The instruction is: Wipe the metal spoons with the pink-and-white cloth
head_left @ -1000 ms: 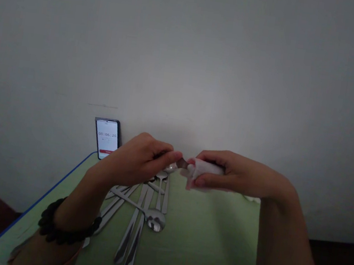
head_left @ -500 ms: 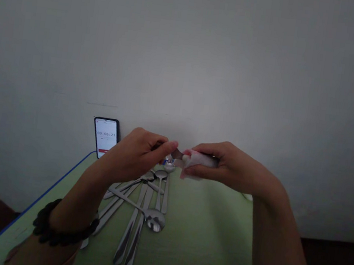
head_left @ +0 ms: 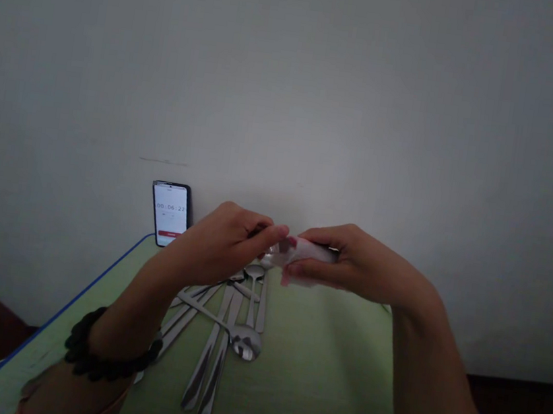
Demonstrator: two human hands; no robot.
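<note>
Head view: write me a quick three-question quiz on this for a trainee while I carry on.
1. True or false: the phone has its screen lit.
2. Choose one. The right hand grips: A) a cup; B) a pale cloth; C) a bottle.
3. Fill in the word: the beaded bracelet is worn on the ____ wrist.

Key: 1 true; 2 B; 3 left.

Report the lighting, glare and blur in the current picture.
Head view: dim, flat light overall; wall brightest mid-frame, darker towards the corners; soft shadow on the green table; glints on the large spoon; detail soft around the white cloth.
</note>
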